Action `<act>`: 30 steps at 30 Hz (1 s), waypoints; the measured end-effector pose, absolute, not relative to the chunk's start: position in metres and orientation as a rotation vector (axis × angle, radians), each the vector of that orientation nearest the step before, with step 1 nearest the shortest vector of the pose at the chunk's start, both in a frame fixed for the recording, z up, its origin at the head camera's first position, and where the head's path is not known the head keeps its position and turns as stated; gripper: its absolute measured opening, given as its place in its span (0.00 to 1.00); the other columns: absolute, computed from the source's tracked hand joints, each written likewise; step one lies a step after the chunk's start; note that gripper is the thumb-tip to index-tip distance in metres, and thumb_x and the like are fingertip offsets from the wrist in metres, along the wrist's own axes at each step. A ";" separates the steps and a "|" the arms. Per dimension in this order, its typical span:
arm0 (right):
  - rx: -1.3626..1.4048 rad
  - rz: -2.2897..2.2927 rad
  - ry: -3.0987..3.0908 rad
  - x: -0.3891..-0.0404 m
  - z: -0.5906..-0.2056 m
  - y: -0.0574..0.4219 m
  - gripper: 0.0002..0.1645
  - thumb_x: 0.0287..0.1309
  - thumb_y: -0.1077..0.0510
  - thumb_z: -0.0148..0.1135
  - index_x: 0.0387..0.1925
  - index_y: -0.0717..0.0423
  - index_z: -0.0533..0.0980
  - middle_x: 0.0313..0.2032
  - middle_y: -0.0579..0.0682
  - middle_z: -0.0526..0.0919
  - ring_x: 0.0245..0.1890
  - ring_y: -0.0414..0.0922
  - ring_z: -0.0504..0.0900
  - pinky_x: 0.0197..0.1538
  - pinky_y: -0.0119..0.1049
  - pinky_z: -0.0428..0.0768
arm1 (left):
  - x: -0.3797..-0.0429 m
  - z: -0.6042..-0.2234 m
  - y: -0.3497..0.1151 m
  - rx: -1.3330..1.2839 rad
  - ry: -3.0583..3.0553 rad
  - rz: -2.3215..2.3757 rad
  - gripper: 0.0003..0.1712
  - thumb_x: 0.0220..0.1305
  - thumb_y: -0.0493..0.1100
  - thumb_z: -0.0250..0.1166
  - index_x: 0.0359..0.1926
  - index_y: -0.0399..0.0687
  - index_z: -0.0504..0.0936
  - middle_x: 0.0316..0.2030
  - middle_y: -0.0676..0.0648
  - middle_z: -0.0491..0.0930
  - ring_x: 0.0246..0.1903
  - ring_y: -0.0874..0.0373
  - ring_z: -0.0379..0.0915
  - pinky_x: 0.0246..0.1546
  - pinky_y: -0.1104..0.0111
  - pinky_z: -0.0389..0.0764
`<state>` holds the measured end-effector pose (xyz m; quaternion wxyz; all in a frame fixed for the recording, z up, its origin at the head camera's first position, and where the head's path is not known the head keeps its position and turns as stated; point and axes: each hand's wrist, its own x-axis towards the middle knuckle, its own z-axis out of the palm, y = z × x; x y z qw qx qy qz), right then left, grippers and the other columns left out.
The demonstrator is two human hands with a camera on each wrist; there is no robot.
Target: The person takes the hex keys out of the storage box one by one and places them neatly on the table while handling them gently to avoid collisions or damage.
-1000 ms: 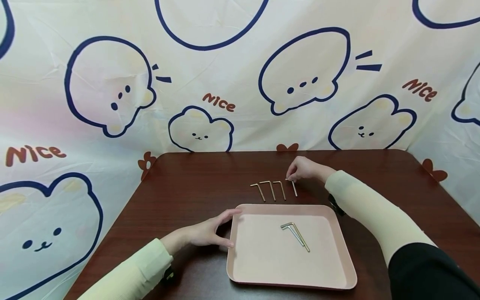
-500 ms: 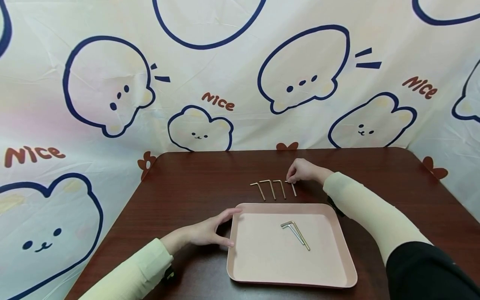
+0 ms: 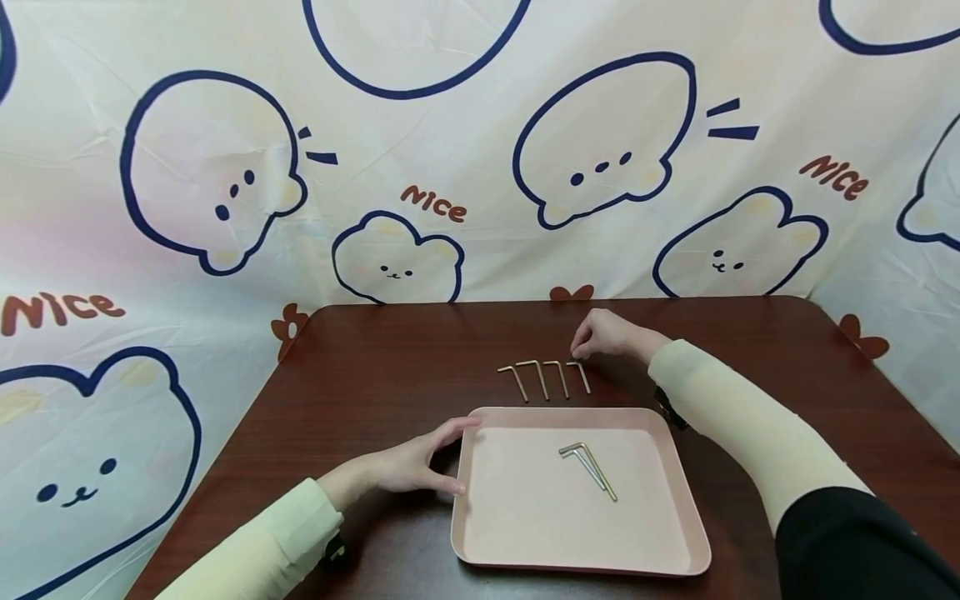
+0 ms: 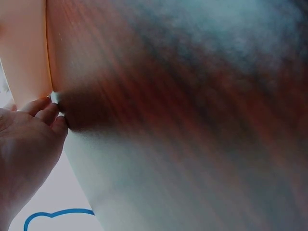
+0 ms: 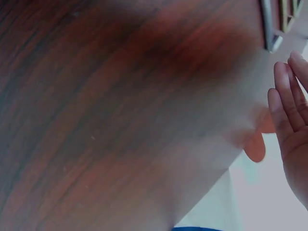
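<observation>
Head view: wide pale cloth (image 3: 480,150) at the back, printed with blue-outlined cartoon heads, red-brown flowers and the word "Nice". Next in size, dark reddish-brown table (image 3: 375,358), running up to the cloth. On its near part, pink rectangular tray (image 3: 517,508) with low raised walls. Then pale yellow sleeves (image 3: 731,408) on both forearms, with black fabric higher up on the right one. Left hand (image 3: 408,464) at the tray's left side, with thumb and fingers spread apart, touching the rim and gripping nothing. Right hand (image 3: 611,333) beyond the tray, released: in the right wrist view, with fingers fairly straight, close together, just beside the bent end of a silvery L-shaped rod (image 3: 584,378). Smallest of all, the rods: that one at the right end of a row, alongside three brassy L-shaped rods (image 3: 542,380), all flat on the table between right hand and tray. Inside the tray, right of its middle, gold rod (image 3: 598,472) and silver rod (image 3: 589,469), lying close together, nearly parallel.
</observation>
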<state>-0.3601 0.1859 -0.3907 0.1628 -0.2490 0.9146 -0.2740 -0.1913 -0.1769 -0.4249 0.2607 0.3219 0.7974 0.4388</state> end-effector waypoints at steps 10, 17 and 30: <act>-0.693 -0.762 2.657 -0.355 -0.365 0.202 0.10 0.60 0.60 0.67 0.40 0.62 0.85 0.33 0.49 0.86 0.34 0.46 0.80 0.42 0.42 0.79 | -0.191 -0.426 -0.177 0.870 2.153 1.190 0.50 0.58 0.43 0.72 0.74 0.53 0.52 0.74 0.48 0.50 0.72 0.57 0.42 0.68 0.56 0.45; -0.772 -0.719 2.706 -0.351 -0.348 0.209 0.09 0.58 0.59 0.69 0.39 0.61 0.85 0.34 0.48 0.86 0.34 0.45 0.80 0.42 0.41 0.79 | -0.192 -0.424 -0.177 0.866 2.155 1.187 0.50 0.58 0.43 0.73 0.74 0.53 0.51 0.74 0.48 0.50 0.72 0.57 0.42 0.68 0.56 0.45; -0.923 -0.715 2.725 -0.330 -0.336 0.207 0.07 0.56 0.59 0.71 0.37 0.57 0.86 0.33 0.46 0.86 0.33 0.43 0.79 0.39 0.38 0.78 | -0.193 -0.425 -0.176 0.856 2.162 1.182 0.51 0.58 0.44 0.73 0.74 0.54 0.51 0.74 0.49 0.50 0.72 0.57 0.42 0.68 0.54 0.45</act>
